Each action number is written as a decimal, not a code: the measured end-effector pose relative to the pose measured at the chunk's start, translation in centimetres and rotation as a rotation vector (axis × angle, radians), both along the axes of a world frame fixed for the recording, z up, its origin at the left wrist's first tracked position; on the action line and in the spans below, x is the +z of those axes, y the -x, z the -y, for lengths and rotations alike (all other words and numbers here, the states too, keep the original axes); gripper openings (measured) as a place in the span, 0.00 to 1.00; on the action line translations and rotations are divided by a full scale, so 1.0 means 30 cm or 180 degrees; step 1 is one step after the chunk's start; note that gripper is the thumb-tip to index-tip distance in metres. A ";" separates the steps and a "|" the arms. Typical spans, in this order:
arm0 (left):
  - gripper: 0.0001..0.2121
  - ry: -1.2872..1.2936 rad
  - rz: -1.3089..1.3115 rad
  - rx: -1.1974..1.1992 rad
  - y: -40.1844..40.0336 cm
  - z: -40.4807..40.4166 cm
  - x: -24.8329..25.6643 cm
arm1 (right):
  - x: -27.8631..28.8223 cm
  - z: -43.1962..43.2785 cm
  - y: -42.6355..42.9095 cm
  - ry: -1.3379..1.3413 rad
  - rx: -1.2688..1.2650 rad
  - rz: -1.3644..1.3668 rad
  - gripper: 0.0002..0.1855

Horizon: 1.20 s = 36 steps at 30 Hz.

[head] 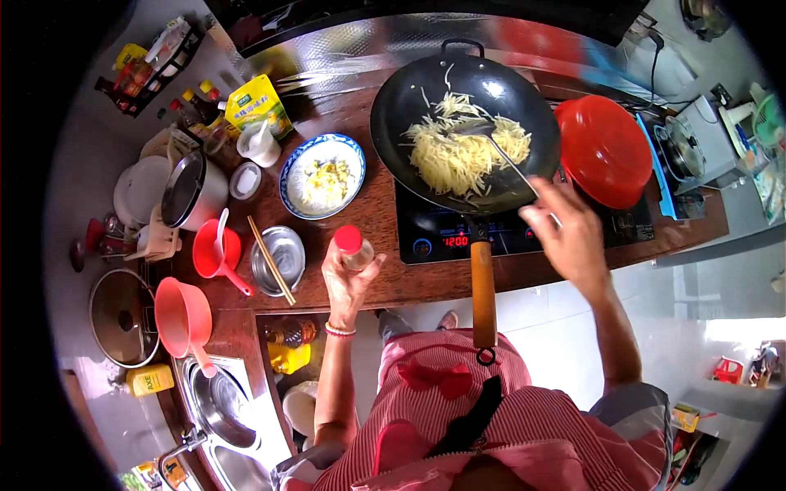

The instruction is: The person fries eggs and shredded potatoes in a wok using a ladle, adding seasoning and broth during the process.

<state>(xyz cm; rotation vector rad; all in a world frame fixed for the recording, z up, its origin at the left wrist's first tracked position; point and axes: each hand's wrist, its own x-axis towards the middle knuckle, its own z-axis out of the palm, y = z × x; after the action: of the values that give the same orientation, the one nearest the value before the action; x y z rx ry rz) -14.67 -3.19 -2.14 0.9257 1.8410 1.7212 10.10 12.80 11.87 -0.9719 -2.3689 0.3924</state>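
Observation:
My left hand [348, 279] grips a small clear jar with a red lid [348, 239] over the front of the wooden counter. My right hand [568, 239] holds the thin metal handle of a wok spatula [513, 164]. The spatula's head lies among pale shredded strips, probably potato [451, 162], in a black wok [393, 132]. The wok's wooden handle [483, 288] points towards me. Beneath the wok is a black induction cooktop [424, 227] with a lit red display. Left of it stands a blue-rimmed bowl [354, 190] with chopped, garlic-like bits inside.
Right of the wok rests a red plastic basin [605, 150]. On the left are a steel bowl [295, 248] with chopsticks [270, 261] across it, a red ladle [206, 255], a white tub [261, 147] and a yellow seasoning pouch [255, 101]. A sink [224, 402] lies at lower left.

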 end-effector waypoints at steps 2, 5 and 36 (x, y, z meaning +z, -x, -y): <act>0.13 -0.0192 0.0473 -0.0075 -0.067 -0.024 0.130 | 0.015 0.072 0.106 0.1478 0.0653 -0.0325 0.22; 0.08 0.0032 -0.0462 -0.0259 -0.130 -0.024 0.191 | 0.048 0.157 0.252 0.1025 0.1353 -0.0314 0.32; 0.18 0.1811 -0.3612 -0.1036 0.035 -0.303 0.419 | -0.022 0.106 -0.208 0.0798 -0.0144 -0.2331 0.12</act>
<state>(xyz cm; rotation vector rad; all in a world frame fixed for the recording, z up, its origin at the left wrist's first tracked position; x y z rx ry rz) -15.71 5.89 10.43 1.9877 2.3825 0.3340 16.33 9.61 11.20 -0.8009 -1.6548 0.8741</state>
